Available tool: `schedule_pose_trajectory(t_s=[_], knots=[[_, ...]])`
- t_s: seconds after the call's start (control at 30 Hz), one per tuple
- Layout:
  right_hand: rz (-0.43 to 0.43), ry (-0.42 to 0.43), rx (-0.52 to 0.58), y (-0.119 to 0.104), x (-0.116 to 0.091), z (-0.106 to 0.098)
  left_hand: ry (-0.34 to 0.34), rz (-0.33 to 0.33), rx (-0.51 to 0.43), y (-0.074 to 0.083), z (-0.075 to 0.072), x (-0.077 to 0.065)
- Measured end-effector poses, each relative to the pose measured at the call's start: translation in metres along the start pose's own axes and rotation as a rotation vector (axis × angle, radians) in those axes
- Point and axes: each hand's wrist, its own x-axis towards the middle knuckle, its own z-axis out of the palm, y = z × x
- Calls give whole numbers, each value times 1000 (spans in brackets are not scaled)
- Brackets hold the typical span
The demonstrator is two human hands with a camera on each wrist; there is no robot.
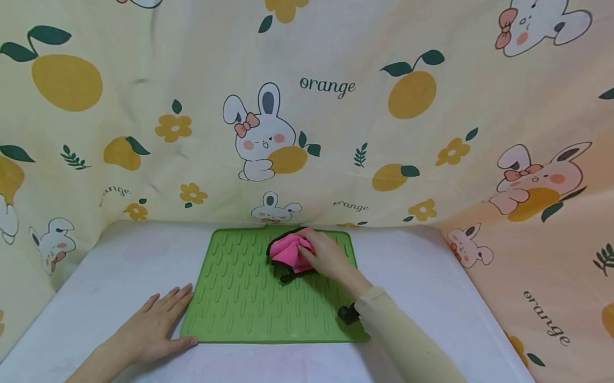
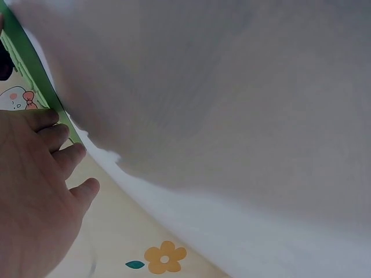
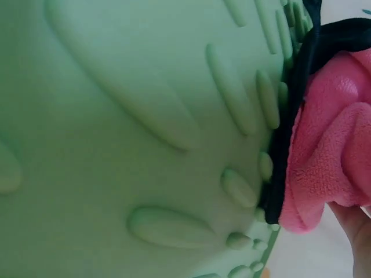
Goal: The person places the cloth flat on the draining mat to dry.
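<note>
A green mat (image 1: 250, 309) with raised oblong ridges lies on the white table. Over its far right part, my right hand (image 1: 332, 258) grips a bunched pink cloth (image 1: 288, 249) with black edging. Close up in the right wrist view, the cloth (image 3: 324, 150) looks soft and folded, and its black edging (image 3: 285, 150) runs along the ridged mat (image 3: 174, 174). My left hand (image 1: 153, 329) rests palm down with fingers spread, its fingertips and thumb at the mat's left edge. In the left wrist view these fingers (image 2: 71, 159) are extended beside the green rim (image 2: 43, 81).
White tabletop (image 1: 416, 276) extends on both sides of the mat. Behind and at the sides hangs a pale yellow sheet (image 1: 335, 135) printed with rabbits, oranges and flowers. A small black device (image 1: 349, 314) sits at my right wrist, over the mat's right edge.
</note>
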Motion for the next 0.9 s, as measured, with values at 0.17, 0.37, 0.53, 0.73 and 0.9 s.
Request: schedule_pose_trajectory(t_s=[0.17,0.37,0.53,0.73,0.9], knots=[[-18,-52,-35,4,3,5,-2,-4,-2,0,0,0],[-64,-76,-49,3,5,5,1,-4,7,0,-1,1],[-72,-90,-44,1,4,4,1,-8,3,-1,1,1],[-62,-73,-44,-4,-3,-2,0,-18,3,-1,1,0],[-76,-24,-26,-11,-13,-12,12,-16,-5,1,0,-1]])
